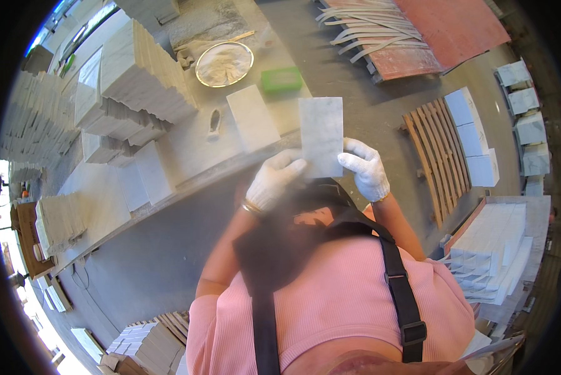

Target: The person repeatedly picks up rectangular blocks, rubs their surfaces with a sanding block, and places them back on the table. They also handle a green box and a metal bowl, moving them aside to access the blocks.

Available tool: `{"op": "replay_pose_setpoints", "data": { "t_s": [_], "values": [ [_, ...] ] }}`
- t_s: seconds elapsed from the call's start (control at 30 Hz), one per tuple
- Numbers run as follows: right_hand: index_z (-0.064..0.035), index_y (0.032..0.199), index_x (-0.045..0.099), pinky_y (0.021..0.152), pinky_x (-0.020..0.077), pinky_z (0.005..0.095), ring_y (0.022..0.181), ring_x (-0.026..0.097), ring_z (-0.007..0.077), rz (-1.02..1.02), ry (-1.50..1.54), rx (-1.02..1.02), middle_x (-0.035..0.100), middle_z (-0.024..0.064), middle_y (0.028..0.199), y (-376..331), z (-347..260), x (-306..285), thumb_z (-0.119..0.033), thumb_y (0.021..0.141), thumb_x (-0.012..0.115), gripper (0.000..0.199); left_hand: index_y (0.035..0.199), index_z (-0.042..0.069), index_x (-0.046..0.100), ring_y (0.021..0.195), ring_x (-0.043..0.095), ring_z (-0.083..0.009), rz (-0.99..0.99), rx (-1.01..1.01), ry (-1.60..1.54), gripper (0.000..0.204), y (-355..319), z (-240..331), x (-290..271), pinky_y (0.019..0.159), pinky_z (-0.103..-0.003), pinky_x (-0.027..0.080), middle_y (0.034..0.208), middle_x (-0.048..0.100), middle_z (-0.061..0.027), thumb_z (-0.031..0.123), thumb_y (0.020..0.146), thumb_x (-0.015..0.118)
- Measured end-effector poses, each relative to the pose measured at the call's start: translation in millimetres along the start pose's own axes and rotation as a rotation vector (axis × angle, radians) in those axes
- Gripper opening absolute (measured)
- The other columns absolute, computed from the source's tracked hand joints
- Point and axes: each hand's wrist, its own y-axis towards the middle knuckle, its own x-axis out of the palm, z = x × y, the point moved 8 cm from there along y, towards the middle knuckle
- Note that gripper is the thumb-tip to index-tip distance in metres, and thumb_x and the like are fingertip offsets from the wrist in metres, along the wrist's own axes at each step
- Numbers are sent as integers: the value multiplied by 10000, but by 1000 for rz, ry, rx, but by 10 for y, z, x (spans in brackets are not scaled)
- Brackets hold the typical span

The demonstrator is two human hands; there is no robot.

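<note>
A pale grey-white marble tile [321, 132] is held up in front of me, its long side running away from me. My right hand [366, 170], in a white glove, grips the tile's right edge with the thumb on its face. My left hand [271, 180], gloved too, closes on the lower left edge; its fingertips behind the tile are hidden. Beyond my hands, another white tile [253, 119] lies flat on the dusty workbench [196, 164]. Near it are a green block [281, 80], a round bowl of white powder [225, 64] and a small narrow tool [215, 122].
Tall tile stacks [144, 72] crowd the bench's left side, with a shorter stack [61, 219] nearer. To the right stand a wooden pallet [440, 159] bearing white tiles [471, 134], a red board [461, 31] with pale strips [380, 28], and a crate of white pieces [496, 240].
</note>
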Motion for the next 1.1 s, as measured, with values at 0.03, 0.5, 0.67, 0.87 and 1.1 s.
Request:
{"op": "replay_pose_setpoints", "data": {
  "t_s": [0.03, 0.5, 0.67, 0.87, 1.1],
  "values": [
    [79, 1278, 619, 984, 478, 324, 1090, 628, 174, 12, 5, -10, 689, 114, 1193, -25, 1, -42, -117, 904, 635, 422, 1207, -5, 633, 857, 657, -144, -6, -12, 2, 323, 26, -18, 30, 766, -288, 527, 979, 704, -72, 225, 979, 632],
    [74, 1252, 640, 905, 534, 317, 1006, 671, 183, 57, 25, -97, 708, 121, 1138, -12, 152, -538, -81, 907, 646, 378, 1481, 35, 456, 1104, 592, -185, -168, -25, -406, 555, 312, -105, 404, 914, -371, 503, 1234, 617, -63, 276, 1006, 611],
    [61, 1233, 661, 889, 536, 315, 990, 672, 173, -48, -23, -74, 718, 112, 1112, 74, 278, -584, -99, 903, 651, 367, 1532, 63, 362, 1348, 488, -272, -202, -55, -435, 649, 387, -169, 406, 1098, -460, 409, 1496, 481, -106, 390, 1011, 571],
    [55, 1194, 685, 875, 529, 319, 975, 670, 171, -116, -78, -27, 722, 108, 1101, 187, 376, -629, -186, 937, 621, 359, 1444, 115, 461, 1294, 493, -282, -114, -140, -714, 558, 452, -340, 371, 1113, -468, 371, 1399, 539, -88, 462, 1016, 546],
    [108, 1277, 611, 1008, 478, 364, 1131, 647, 224, -112, 211, -66, 687, 168, 1223, 350, 390, -477, -596, 1013, 467, 766, 1562, 115, 273, 1451, 346, -373, -200, -75, -811, 963, 497, -308, 405, 1166, -556, 307, 1593, 338, -147, 763, 888, 502]
  ]
}}
